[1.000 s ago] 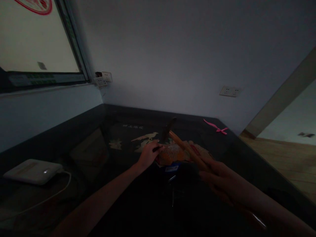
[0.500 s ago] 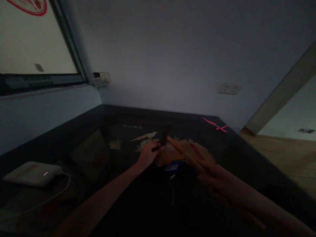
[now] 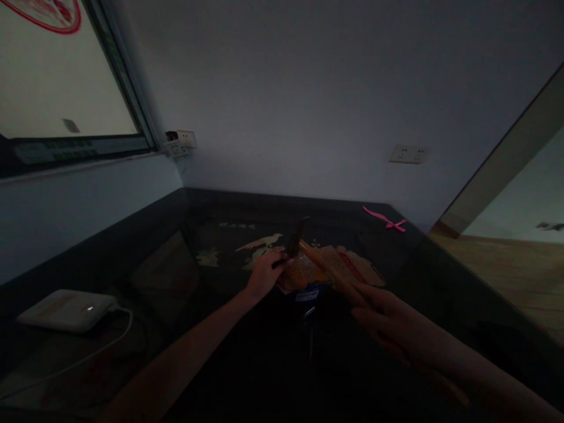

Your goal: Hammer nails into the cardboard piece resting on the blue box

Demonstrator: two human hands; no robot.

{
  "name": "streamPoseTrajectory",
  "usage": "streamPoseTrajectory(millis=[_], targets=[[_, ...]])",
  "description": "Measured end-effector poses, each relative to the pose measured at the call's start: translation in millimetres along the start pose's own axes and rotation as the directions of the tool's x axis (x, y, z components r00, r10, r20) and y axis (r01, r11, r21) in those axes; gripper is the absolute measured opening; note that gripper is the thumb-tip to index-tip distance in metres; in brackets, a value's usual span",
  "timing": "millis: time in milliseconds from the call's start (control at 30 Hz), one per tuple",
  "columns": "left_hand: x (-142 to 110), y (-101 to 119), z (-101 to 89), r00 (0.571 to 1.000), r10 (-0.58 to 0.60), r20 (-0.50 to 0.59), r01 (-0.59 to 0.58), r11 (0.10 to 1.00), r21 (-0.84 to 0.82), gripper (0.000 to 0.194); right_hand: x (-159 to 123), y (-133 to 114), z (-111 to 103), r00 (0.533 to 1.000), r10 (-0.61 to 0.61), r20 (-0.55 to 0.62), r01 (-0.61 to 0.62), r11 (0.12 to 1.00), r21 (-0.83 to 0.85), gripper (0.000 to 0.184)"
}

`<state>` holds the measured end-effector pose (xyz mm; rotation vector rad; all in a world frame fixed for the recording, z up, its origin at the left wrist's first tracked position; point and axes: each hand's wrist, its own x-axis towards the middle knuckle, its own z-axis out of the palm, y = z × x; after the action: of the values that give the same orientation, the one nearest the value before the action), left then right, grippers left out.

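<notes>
A hammer with a dark head (image 3: 296, 239) and a wooden handle (image 3: 328, 268) is held up over the table. My right hand (image 3: 388, 317) is closed round the lower end of the handle. At the other end, my left hand (image 3: 265, 273) has its fingers closed on the near end of the dark head. Beneath the hammer lies a flattened, orange-brown printed package (image 3: 304, 273) with a red strip and a blue label (image 3: 307, 294). In the dim light its exact kind is hard to make out.
A white power bank (image 3: 68, 309) with a white cable lies at the left on the dark glossy table (image 3: 247, 364). A pink ribbon-like item (image 3: 388, 223) rests near the far right corner. Wall sockets (image 3: 408, 154) are behind, and thin shiny metal (image 3: 311, 338) lies in front.
The view has shifted slightly. Both hands keep nearly the same hold on the hammer, whose head looks slightly turned.
</notes>
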<state>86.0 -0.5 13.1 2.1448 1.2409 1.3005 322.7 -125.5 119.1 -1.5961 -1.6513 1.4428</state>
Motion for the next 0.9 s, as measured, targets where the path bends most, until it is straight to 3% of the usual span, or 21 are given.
streamPoseTrajectory(millis=[200,433,567,667,733,800,900], targets=[[1,1,-0.6,1.0,-0.013,0.016,0.013,1.0,0.012,0.014,-15,16,4,0.997,-0.031,-0.078,0.048,0.97,0.239,0.057],[2,7,-8.7,0.995,0.053,0.083,-0.059,0.995,0.077,0.02,-39,70,23,0.983,-0.098,-0.154,0.172,0.777,0.606,0.055],[-6,29,-22.4,0.987,0.163,-0.013,-0.159,0.975,0.155,0.025,-55,102,31,0.983,-0.06,-0.176,0.171,0.663,0.729,0.052],[-27,53,-29.6,0.965,0.258,-0.052,-0.241,0.946,0.217,0.019,-65,122,34,0.986,-0.023,-0.166,0.146,0.606,0.782,0.054],[-47,68,-28.9,0.939,0.331,0.09,-0.343,0.916,0.207,0.018,-71,135,36,0.986,0.028,-0.166,0.118,0.589,0.799,0.056],[-67,79,-23.2,0.897,0.324,0.3,-0.392,0.896,0.206,0.017,-75,148,37,0.98,0.098,-0.172,0.083,0.586,0.806,0.059],[-90,82,-9.9,0.89,0.068,0.451,-0.24,0.91,0.337,0.014,-79,162,39,0.966,0.194,-0.168,0.026,0.579,0.815,0.068]])
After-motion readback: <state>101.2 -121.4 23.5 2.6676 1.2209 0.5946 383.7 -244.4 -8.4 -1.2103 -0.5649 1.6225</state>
